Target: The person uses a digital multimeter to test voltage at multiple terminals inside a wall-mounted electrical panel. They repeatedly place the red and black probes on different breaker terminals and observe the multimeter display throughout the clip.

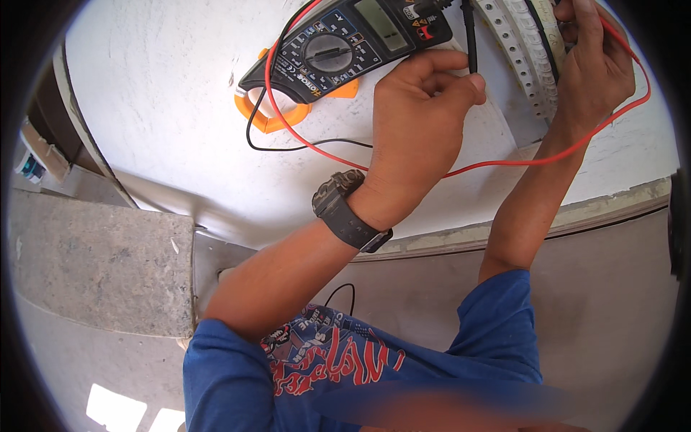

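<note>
A black clamp meter (330, 57) with an orange jaw, a round dial and a small display lies on the white board. Beside its right end, my left hand (425, 108) pinches a black test probe (471, 36) between thumb and fingers. My right hand (596, 68) is closed at the upper right, against a curved white strip (529, 61) with a row of holes and clear ridged parts. The red test lead (533, 163) loops round under my forearm and up to my right fingers; its tip is hidden there. A thin black lead (309, 147) runs from the meter toward my left hand.
The white board (165, 93) has a worn front edge (461, 240) close to my body. At the left stands a rough grey slab or bench (101, 263). Some small items (36, 162) lie at the far left, and a dark object (678, 223) shows at the right rim.
</note>
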Available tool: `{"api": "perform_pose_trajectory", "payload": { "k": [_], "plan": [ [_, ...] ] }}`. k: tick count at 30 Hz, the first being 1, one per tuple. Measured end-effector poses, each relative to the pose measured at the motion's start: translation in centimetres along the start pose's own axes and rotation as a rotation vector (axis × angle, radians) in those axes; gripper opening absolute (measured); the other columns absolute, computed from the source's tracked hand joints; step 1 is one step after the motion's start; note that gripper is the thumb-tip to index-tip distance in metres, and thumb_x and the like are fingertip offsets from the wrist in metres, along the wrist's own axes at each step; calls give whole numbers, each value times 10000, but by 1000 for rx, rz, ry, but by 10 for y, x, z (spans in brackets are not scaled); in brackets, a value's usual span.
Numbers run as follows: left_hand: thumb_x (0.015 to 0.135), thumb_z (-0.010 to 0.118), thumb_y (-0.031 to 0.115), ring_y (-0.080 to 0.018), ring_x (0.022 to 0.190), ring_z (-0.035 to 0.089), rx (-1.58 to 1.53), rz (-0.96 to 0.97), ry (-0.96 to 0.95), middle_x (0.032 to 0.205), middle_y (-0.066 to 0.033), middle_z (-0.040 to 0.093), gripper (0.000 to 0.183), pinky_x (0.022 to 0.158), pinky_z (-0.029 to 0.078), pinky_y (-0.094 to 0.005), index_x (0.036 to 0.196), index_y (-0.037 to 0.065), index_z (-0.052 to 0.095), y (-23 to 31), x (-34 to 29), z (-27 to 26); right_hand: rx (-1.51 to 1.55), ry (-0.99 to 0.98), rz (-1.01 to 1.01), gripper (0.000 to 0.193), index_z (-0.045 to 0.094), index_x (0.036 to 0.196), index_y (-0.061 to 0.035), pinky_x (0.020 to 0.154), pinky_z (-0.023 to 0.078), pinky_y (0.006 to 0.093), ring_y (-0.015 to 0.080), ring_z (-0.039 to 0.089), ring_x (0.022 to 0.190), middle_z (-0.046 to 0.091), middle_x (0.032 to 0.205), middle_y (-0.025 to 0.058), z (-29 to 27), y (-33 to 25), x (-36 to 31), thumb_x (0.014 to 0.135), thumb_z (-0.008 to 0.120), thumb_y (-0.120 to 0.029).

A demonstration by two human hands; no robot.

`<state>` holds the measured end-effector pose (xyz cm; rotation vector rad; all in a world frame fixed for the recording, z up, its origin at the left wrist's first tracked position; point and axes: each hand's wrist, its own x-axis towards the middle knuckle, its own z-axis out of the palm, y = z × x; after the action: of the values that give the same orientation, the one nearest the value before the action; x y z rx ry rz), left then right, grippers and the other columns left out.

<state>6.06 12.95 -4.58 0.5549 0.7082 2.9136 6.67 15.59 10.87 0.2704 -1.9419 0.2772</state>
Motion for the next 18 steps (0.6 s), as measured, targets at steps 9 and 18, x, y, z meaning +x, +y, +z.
{"api": "perform_pose_trajectory", "payload": {
  "k": [9, 18],
  "plan": [
    [953, 832, 120, -88, 764, 698, 162, 213, 71, 929, -106, 804, 318, 645, 518, -232, 1192, -51, 711, -18, 7, 7, -85, 107, -122, 243, 749, 1051, -35, 764, 568, 319, 167, 669, 797, 730, 939, 84, 6, 12, -1, 984, 716, -266],
    [943, 839, 98, -121, 843, 761, 211, 241, 77, 916, -109, 804, 285, 702, 551, -243, 1157, -42, 713, -24, 6, 7, -26, 71, -77, 217, 730, 1061, -16, 764, 587, 337, 175, 674, 795, 712, 915, 101, 5, 13, -1, 972, 697, -211]
  ]
}}
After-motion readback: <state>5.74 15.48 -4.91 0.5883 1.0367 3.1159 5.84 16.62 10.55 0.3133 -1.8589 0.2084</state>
